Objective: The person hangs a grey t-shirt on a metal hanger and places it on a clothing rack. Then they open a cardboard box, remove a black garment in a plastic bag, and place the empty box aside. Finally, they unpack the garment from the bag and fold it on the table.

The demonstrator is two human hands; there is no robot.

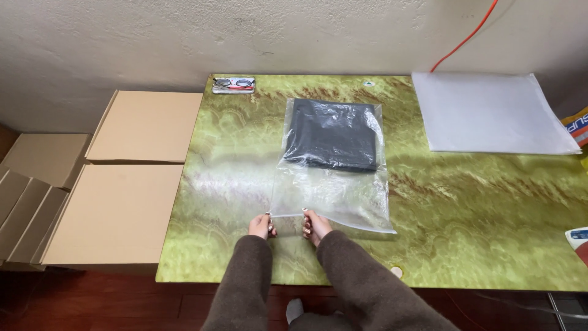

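A clear plastic bag [334,196] lies flat on the green marbled table [478,208], with a folded dark garment [332,135] inside its far half. My left hand [261,225] pinches the bag's near left corner. Beside it, my right hand [315,225] grips the near edge of the bag a little to the right. Both arms wear brown sleeves.
A stack of clear plastic bags [490,113] lies at the table's far right. Scissors on a small pad [233,84] sit at the far left edge. Cardboard boxes [122,208] stand left of the table. An orange cable [465,40] runs up the wall.
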